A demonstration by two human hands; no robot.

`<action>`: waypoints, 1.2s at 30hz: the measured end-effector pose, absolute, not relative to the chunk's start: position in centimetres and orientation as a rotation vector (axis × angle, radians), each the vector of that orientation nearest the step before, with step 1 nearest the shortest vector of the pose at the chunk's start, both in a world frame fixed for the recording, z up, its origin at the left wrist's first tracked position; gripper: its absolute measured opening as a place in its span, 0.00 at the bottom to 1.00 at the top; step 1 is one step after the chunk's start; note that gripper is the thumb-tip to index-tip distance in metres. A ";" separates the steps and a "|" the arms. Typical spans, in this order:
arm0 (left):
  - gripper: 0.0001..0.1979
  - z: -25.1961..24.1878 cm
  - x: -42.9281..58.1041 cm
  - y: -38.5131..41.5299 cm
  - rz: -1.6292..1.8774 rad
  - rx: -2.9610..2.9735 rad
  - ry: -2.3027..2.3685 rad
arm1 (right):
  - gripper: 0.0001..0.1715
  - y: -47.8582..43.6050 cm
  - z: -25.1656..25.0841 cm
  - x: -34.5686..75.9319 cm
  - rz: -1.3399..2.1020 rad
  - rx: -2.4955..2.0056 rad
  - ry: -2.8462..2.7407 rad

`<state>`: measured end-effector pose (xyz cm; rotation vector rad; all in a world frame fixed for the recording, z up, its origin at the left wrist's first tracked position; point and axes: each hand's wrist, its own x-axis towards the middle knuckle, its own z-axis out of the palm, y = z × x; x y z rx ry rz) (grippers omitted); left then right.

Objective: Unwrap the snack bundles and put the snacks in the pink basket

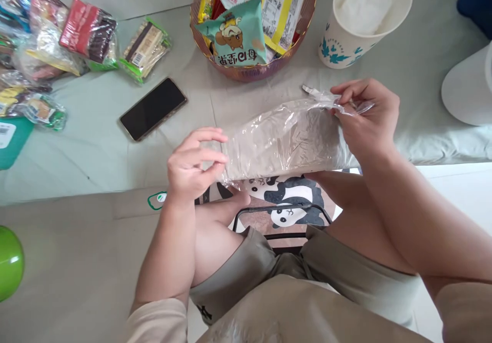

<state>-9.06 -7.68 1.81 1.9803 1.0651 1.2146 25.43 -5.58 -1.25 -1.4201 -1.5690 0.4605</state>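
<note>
A clear plastic bag (280, 143) is stretched between my two hands at the table's front edge. My left hand (198, 163) pinches its left end between thumb and fingertips, with the index finger raised. At the upper right corner, my right hand (369, 112) grips bunched-up plastic between thumb and fingers. A small whitish strip (308, 90) sticks out by that gathered corner; what it is I cannot tell. The bag looks flat and see-through, with the table cloth showing behind it.
Behind the bag stands a bowl (249, 74) of packaged snacks. A paper cup (338, 51) with tissue is to its right, a white container (471, 84) farther right. A phone (152, 108) and several wrapped snacks (88, 30) lie left. Below is a panda-patterned stool (295, 194).
</note>
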 end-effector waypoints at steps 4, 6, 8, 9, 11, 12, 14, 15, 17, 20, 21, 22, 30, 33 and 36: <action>0.13 1.7 -10.8 -8.4 0.938 2.130 1.018 | 0.08 -7.0 0.2 26.4 0.210 -1.315 -1.761; 0.14 1.4 -11.7 -8.4 0.770 2.118 1.067 | 0.08 -7.5 0.5 27.0 0.087 -1.278 -1.916; 0.14 1.0 -12.4 -8.6 0.613 2.095 1.143 | 0.09 -7.7 0.2 27.6 0.037 -1.322 -2.011; 0.15 0.8 -12.6 -8.7 0.565 2.097 1.163 | 0.10 -7.7 -0.1 27.9 0.030 -1.359 -2.045; 0.15 0.6 -12.7 -9.0 0.524 2.122 1.164 | 0.11 -7.8 -0.6 28.4 0.041 -1.393 -2.090; 0.15 0.6 -12.6 -9.2 0.513 2.137 1.151 | 0.11 -7.9 -0.8 28.6 0.052 -1.384 -2.105; 0.15 0.6 -12.5 -9.4 0.477 2.154 1.143 | 0.12 -8.2 -0.9 28.9 0.071 -1.358 -2.124; 0.15 0.6 -12.4 -9.5 0.444 2.152 1.165 | 0.12 -8.3 -0.8 28.9 0.081 -1.366 -2.136; 0.14 0.6 -12.4 -9.6 0.378 2.142 1.228 | 0.12 -8.6 -0.7 29.0 0.099 -1.418 -2.169; 0.11 0.6 -12.4 -9.4 0.334 2.144 1.265 | 0.13 -9.0 -0.4 28.8 0.137 -1.493 -2.229; 0.11 0.5 -12.5 -9.4 0.323 2.148 1.262 | 0.14 -9.1 -0.3 28.7 0.141 -1.496 -2.242; 0.11 0.6 -12.6 -9.3 0.308 2.150 1.262 | 0.14 -9.3 -0.2 28.6 0.138 -1.491 -2.249; 0.10 3.4 -13.3 -9.6 0.927 2.018 1.097 | 0.18 -10.8 1.8 30.2 0.286 -1.188 -2.372; 0.14 4.7 -10.0 -9.9 1.517 2.041 1.303 | 0.22 -10.8 3.4 29.3 -0.001 -1.091 -1.887; 0.16 4.7 -4.3 -9.9 1.235 2.257 1.436 | 0.21 -10.8 4.5 25.2 -0.191 -1.226 -1.724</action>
